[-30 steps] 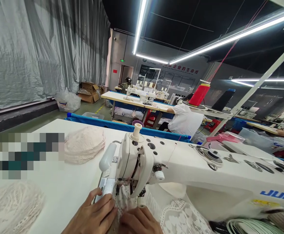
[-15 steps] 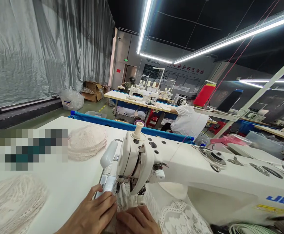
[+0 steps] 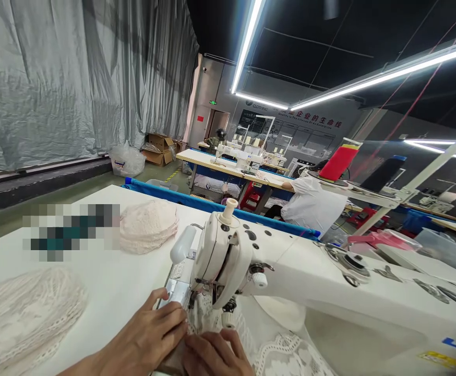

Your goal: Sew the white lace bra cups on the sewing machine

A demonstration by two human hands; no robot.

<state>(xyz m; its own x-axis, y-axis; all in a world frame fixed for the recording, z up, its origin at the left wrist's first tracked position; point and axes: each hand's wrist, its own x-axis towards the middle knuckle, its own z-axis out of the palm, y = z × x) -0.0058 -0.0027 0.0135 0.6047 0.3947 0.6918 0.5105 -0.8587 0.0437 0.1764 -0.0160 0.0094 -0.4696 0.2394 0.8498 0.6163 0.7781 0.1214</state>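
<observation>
My left hand (image 3: 155,326) rests beside the sewing machine's needle area, its fingers bent and held close, the foremost finger on the metal plate (image 3: 178,293). Its other fingertips press at the edge of the white lace fabric (image 3: 204,313). Close to it, my right hand (image 3: 216,352) curls its fingers over the same lace, just in front of the presser foot; the fingertips are partly hidden. The white sewing machine (image 3: 290,266) stands over the cloth, its head hiding the needle. More lace spreads to the right under the machine arm.
A stack of pale lace pieces (image 3: 148,227) lies on the white table (image 3: 106,292), and a larger lace pile (image 3: 28,318) sits at left. A red thread cone (image 3: 339,161) stands behind the machine. A co-worker in a white shirt (image 3: 316,201) sits ahead.
The camera view has shifted slightly, so the surroundings appear farther right. Both hands stay at the lace by the needle area, with hardly any visible movement of the cloth.
</observation>
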